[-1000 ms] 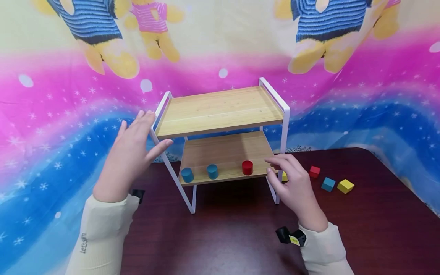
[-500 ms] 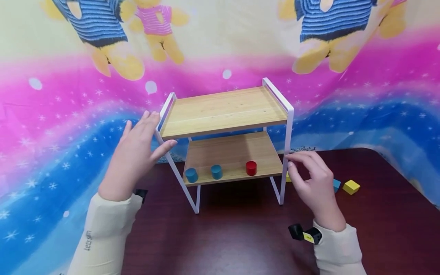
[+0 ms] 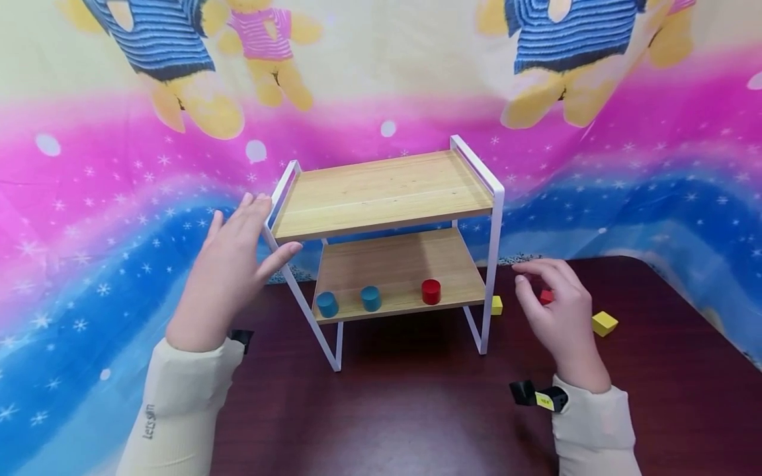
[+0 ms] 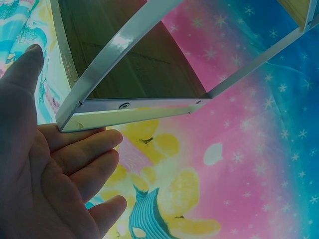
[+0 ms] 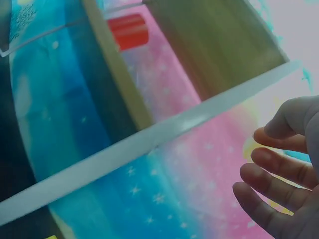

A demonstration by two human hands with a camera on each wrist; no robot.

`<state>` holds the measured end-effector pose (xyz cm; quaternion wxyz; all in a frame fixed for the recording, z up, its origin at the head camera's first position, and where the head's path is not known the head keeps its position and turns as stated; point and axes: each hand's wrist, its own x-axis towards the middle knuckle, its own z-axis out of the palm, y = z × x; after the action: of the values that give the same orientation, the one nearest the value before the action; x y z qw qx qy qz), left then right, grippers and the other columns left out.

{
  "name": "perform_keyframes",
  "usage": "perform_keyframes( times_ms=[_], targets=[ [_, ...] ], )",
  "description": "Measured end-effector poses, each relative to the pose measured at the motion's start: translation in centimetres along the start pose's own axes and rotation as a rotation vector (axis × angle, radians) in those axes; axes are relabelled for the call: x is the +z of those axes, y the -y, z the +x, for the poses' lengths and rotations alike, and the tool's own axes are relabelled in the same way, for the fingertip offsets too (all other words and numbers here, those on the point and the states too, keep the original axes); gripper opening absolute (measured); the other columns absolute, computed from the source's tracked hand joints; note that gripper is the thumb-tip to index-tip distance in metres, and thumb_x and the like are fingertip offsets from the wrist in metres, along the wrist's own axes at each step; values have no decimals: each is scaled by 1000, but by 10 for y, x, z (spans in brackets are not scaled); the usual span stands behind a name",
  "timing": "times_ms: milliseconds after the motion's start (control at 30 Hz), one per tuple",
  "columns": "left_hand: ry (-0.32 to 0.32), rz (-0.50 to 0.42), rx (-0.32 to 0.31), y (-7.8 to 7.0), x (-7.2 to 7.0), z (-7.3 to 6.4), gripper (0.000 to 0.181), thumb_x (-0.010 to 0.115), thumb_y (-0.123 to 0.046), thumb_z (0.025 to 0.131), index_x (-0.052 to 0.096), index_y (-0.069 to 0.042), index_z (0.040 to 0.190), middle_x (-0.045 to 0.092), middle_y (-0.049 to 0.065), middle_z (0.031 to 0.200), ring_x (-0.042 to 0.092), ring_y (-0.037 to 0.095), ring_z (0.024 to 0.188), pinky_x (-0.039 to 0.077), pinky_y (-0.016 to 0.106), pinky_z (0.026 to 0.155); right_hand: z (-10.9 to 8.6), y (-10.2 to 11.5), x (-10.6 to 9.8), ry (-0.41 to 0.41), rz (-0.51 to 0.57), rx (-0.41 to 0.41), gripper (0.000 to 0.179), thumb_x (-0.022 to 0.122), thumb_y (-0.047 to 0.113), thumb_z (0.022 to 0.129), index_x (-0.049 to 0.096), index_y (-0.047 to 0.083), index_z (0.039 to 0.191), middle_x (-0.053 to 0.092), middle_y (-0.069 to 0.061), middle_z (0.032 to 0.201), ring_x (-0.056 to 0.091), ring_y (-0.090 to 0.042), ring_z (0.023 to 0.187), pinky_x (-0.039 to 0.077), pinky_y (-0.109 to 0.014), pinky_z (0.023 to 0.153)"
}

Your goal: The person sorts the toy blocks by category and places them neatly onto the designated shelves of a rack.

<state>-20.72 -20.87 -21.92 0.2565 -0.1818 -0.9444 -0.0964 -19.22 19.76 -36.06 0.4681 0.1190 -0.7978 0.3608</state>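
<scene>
Rack [image 3: 383,192]: steady the frame lightly, spare the cylinders

On my feed the rack stands on the bench [image 3: 411,410]. On its lower shelf [image 3: 405,254], near the front edge, sit a blue cylinder [image 3: 327,304], a second blue cylinder [image 3: 370,298] and a red cylinder [image 3: 431,291]. My left hand [image 3: 223,271] lies at the left frame, fingers wide and fairly straight, gripping nothing; I judge a light touch best, since a hard push could roll or shift things. My right hand [image 3: 559,304] hangs beyond the right upright [image 3: 491,264], thumb and forefinger narrow, nothing visible between them. A red cube [image 3: 546,297] shows partly behind it; one yellow cube [image 3: 497,305] sits by the rack's leg, another yellow cube [image 3: 604,324] farther right. For any pick I'd widen those fingers first, descend straight, then swing well clear of the upright.
</scene>
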Motion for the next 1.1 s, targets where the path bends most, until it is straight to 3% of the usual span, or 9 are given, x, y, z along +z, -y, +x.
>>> perform_keyframes(
  times_ms=[400, 700, 1100],
  targets=[
    [-11, -5, 9, 1, 2, -4, 82, 55, -56, 87, 31, -6, 146, 33, 18, 148, 19, 29, 141, 4, 53, 113, -11, -30, 14, 120, -77, 145, 17, 65, 11, 86, 70, 7, 102, 61, -7, 101, 57, -18, 88, 35, -3, 75],
    [-26, -12, 21, 0, 1, -5, 81, 57, -54, 86, 31, -7, 146, 34, 18, 147, 20, 29, 141, 3, 52, 113, -19, -43, 21, 197, -126, 229, 21, 63, 17, 89, 67, 8, 108, 61, -9, 102, 58, -26, 91, 48, -36, 72],
    [-13, -9, 10, 1, 1, -2, 82, 54, -57, 87, 30, -7, 147, 32, 18, 149, 18, 28, 141, 2, 51, 113, -29, -65, 38, 292, -96, 359, 21, 63, 18, 90, 64, 9, 109, 58, -11, 102, 58, -27, 89, 52, -47, 74]
  ],
)
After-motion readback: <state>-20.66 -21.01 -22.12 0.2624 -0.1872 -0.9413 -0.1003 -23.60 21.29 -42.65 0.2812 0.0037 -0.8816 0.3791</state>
